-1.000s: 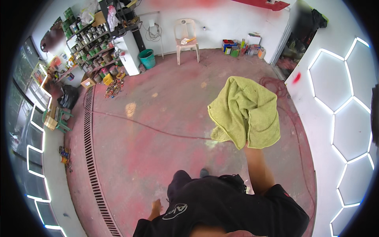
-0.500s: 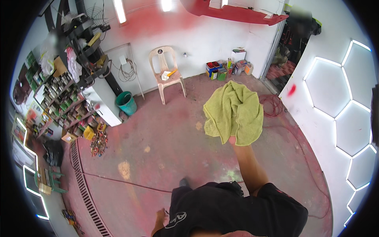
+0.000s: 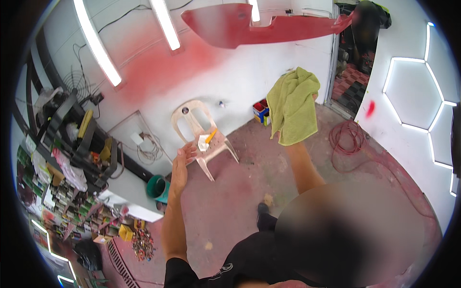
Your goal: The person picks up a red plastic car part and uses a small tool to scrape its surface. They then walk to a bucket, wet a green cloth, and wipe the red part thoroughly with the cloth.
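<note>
A yellow-green cloth [image 3: 294,108] hangs in loose folds over my right hand [image 3: 279,137], which is closed on it. Most of that hand is hidden under the fabric, with only bits of skin showing at its edges. My left hand [image 3: 183,157] is raised, its fingers stretched out and nothing in it. In view it overlaps the side of a beige plastic chair [image 3: 218,146]. Above both hands, a long curved red panel [image 3: 283,31] is held up near the white wall.
A teal bucket [image 3: 158,188] and crowded shelves of cans [image 3: 91,204] are at the left. Coiled red hose [image 3: 346,144] lies on the floor at the right. Small cans [image 3: 261,113] stand by the wall. Another person, blurred, is at the doorway [image 3: 354,77].
My left hand has risen from beside my body to in front of the chair. The cloth in my right hand has moved upward. The view has tilted up, showing more of the red panel.
</note>
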Action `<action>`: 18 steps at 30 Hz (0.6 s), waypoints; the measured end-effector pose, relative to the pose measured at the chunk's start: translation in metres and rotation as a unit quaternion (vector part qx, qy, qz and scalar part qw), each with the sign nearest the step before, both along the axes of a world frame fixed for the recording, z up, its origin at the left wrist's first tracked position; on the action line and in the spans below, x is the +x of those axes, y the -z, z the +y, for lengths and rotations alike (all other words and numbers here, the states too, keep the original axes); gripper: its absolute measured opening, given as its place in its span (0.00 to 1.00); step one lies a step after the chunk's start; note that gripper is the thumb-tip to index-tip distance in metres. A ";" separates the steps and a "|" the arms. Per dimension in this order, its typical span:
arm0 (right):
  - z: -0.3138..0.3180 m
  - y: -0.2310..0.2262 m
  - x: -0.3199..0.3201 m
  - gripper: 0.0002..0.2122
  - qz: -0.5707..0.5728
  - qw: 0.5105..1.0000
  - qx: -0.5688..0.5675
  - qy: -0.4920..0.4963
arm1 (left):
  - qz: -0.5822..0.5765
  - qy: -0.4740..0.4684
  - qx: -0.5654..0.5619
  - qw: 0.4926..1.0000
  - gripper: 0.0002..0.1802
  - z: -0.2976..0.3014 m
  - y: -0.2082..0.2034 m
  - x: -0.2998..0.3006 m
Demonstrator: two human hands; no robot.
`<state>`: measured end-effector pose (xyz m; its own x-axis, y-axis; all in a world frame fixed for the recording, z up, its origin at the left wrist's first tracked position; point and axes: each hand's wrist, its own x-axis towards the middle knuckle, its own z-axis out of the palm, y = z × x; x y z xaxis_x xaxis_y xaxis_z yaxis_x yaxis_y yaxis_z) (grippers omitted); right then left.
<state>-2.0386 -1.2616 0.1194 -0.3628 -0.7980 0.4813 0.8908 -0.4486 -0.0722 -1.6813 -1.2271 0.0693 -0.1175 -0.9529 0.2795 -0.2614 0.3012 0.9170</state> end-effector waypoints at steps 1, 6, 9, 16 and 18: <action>-0.029 -0.011 0.006 0.20 -0.004 1.000 0.014 0.023 | 0.015 0.018 -0.027 0.999 0.50 -0.042 -0.024 -0.004; -0.149 -0.061 0.028 0.24 -0.010 0.998 0.029 0.058 | 0.090 0.120 -0.103 0.983 0.56 -0.212 -0.128 -0.036; -0.222 -0.091 0.044 0.25 -0.013 0.998 -0.028 0.063 | 0.112 0.198 -0.147 0.963 0.60 -0.298 -0.192 -0.062; -0.315 -0.140 0.074 0.22 0.067 0.919 -0.022 0.387 | 0.395 0.331 -0.118 0.848 0.67 -0.401 -0.267 -0.139; -0.322 -0.164 0.077 0.24 0.045 0.867 -0.019 0.496 | 0.384 0.442 -0.092 0.806 0.62 -0.417 -0.266 -0.139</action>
<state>-1.9618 -1.5837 0.2834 -0.8210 -0.0983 0.5624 0.0577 -0.9943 -0.0896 -1.8203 -1.6439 0.3356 -0.4520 -0.5265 0.7201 0.7528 0.2078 0.6245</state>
